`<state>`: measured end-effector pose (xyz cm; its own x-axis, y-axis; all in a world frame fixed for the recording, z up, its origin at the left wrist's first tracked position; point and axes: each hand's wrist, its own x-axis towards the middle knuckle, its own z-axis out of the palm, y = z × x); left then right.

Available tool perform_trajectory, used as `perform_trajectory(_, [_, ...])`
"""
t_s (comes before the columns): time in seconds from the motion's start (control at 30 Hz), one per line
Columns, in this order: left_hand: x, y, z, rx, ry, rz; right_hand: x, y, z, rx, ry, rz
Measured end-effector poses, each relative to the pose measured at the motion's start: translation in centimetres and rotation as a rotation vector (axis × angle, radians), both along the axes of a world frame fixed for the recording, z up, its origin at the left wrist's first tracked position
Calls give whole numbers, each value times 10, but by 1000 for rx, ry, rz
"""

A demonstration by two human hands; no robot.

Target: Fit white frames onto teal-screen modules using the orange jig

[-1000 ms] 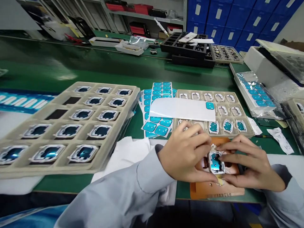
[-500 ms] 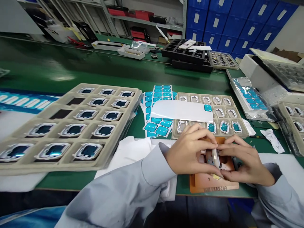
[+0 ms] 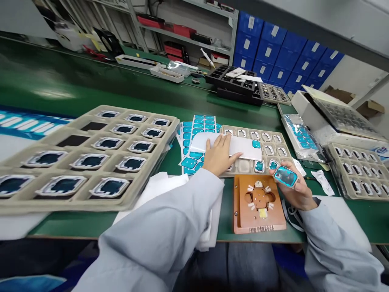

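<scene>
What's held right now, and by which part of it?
Right hand holds a small blue-edged frame by its outer edges; left hand lies on the white sheet, grip unclear.

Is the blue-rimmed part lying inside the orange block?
No, the right hand holds the blue-rimmed part up near the far right corner of the orange block.

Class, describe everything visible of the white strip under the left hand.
The white strip is long, flat and smooth, paper- or plastic-like, with a teal rounded square near its right end. It lies across teal sticker sheets and a beige tray, partly covering both, with the left hand spread on top.
</scene>
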<state>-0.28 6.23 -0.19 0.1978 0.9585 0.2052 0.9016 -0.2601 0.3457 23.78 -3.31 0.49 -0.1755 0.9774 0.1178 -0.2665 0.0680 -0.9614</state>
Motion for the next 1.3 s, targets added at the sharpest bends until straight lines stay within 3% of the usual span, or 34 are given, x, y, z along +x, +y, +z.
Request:
perform_trajectory(0.1, [1, -2, 1, -11, 27, 38, 1, 2, 0, 102, -58, 1])
perform_trajectory(0.27, [-2, -6, 3, 107, -54, 65, 0, 19, 11, 525, -732, -67])
perform_trajectory(0.5, [-13, -5, 1, 383, -205, 34, -44, 56, 24, 776, -1143, -76])
perform_trajectory(0.57, [-15, -5, 1, 425, -226, 34, -46, 60, 23, 855, -1176, -157])
perform_trajectory(0.77, [-15, -7, 4, 600, -242, -102, -20, 58, 27, 998, -1154, -678])
perform_trajectory(0.9, [-15, -7, 6, 676, -226, -190, -14, 56, 34, 1154, -1205, -816])
perform_trajectory(1.1, [-16, -7, 6, 686, -217, -221, -17, 54, 39, 1317, -1234, -800])
perform_trajectory(1.2, [-17, -6, 3, 645, -219, -165, -19, 42, 45, 1355, -1127, -673])
perform_trajectory(1.3, [-16, -2, 5, 604, -230, -105, -21, 14, 47, 1284, -1005, -536])
